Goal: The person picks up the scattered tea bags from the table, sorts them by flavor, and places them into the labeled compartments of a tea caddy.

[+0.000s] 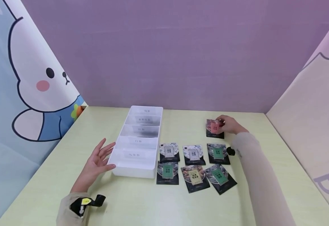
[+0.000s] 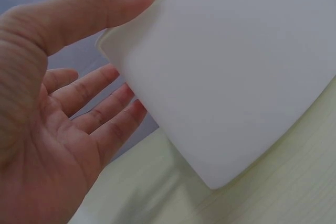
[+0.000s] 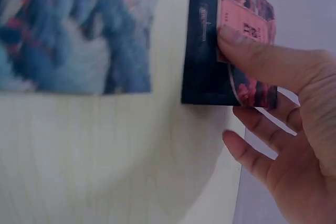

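At the back right, my right hand (image 1: 230,124) pinches a red-labelled tea packet (image 1: 211,133) by its right side. In the right wrist view, the thumb presses on the packet's red label (image 3: 251,24) while the other fingers lie behind it. A long white divided box (image 1: 137,172) stands left of centre, with printed labels in its compartments. Beside its near left corner is my left hand (image 1: 96,164), fingers loosely extended. The left wrist view has the thumb (image 2: 113,11) at the box's rim and the fingertips along its side.
Right of the box lie several other tea packets: white-labelled ones (image 1: 194,154), green-labelled ones (image 1: 218,153) and a yellow-labelled one (image 1: 195,178). A purple panel (image 1: 164,56) closes off the back of the table, and printed panels (image 1: 25,94) flank it.
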Motion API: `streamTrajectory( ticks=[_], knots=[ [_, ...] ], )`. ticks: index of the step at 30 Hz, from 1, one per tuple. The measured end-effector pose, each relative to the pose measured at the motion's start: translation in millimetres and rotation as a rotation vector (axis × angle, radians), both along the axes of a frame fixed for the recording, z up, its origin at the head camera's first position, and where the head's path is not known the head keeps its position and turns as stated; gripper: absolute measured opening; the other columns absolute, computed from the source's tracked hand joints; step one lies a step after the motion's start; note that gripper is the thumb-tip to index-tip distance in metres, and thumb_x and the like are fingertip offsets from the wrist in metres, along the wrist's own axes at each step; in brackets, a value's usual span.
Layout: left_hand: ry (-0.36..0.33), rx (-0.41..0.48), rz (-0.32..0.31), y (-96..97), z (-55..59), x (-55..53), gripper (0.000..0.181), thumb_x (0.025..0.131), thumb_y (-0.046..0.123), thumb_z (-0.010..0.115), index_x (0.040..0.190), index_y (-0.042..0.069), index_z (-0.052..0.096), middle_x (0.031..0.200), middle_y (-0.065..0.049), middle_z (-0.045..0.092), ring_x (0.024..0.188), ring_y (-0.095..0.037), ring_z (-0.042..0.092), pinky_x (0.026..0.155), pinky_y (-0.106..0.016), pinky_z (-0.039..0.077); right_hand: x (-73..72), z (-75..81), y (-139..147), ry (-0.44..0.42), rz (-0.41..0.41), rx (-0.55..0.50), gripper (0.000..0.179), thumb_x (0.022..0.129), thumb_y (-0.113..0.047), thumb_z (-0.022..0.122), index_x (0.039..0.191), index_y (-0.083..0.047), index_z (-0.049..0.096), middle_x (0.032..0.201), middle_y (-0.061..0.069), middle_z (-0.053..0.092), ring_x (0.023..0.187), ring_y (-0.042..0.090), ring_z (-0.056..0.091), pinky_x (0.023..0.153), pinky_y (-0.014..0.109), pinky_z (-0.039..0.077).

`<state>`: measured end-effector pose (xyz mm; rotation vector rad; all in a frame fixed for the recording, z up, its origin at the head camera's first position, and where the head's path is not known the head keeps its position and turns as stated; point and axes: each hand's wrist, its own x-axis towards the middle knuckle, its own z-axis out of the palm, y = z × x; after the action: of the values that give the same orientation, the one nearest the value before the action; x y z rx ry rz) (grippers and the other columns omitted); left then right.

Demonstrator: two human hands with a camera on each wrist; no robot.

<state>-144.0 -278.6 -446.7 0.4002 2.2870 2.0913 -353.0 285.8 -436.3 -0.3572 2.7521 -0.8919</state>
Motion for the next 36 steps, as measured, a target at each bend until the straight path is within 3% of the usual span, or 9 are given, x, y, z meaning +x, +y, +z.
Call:
streamTrajectory(
  ticks=[8, 14, 25, 36],
  knots=[
    [0.001, -0.009, 0.002, 0.3, 2.3, -0.2, 0.105, 0.086, -0.007, 0.072, 0.161, 0.02, 0.003, 0.16, -0.016, 0.029, 0.129, 0.004, 0.043, 0.1, -0.013, 0.04, -0.2, 11.7, -2.4, 0.008, -0.091, -0.1, 0.051, 0.086, 0.005, 0.069, 0.134, 0.008, 0.056, 0.125, 0.029, 0.056, 0.083, 0.028, 0.062, 0.072, 0.037, 0.057],
    [0.0, -0.021, 0.007, -1.2, 1.3, -2.3, 0.105, 0.086, -0.005, 0.072, 0.161, 0.023, 0.004, 0.16, -0.017, 0.028, 0.129, 0.005, 0.042, 0.1, -0.013, 0.04, 1.9, 20.6, -8.4, 0.007, -0.101, -0.145, 0.047, 0.086, 0.013, 0.065, 0.132, 0.009, 0.059, 0.121, 0.03, 0.058, 0.089, 0.034, 0.066, 0.076, 0.043, 0.059],
    [-0.006, 0.017, 0.0, 4.7, 0.5, -2.4, 0.105, 0.086, -0.01, 0.07, 0.161, 0.02, 0.004, 0.159, -0.022, 0.026, 0.129, 0.003, 0.044, 0.1, -0.014, 0.042, 4.5, 47.7, -18.4, 0.028, -0.041, -0.098, 0.043, 0.087, 0.016, 0.058, 0.128, 0.007, 0.062, 0.12, 0.035, 0.06, 0.089, 0.035, 0.069, 0.079, 0.048, 0.058],
    [0.018, 0.02, -0.007, 1.1, -2.9, -1.3, 0.104, 0.086, -0.01, 0.07, 0.161, 0.018, 0.005, 0.159, -0.014, 0.031, 0.129, 0.003, 0.044, 0.1, -0.013, 0.04, 4.6, 59.6, -43.9, 0.044, -0.03, -0.099, 0.035, 0.092, 0.013, 0.052, 0.123, 0.007, 0.066, 0.12, 0.033, 0.062, 0.081, 0.031, 0.07, 0.077, 0.045, 0.059]
  ],
)
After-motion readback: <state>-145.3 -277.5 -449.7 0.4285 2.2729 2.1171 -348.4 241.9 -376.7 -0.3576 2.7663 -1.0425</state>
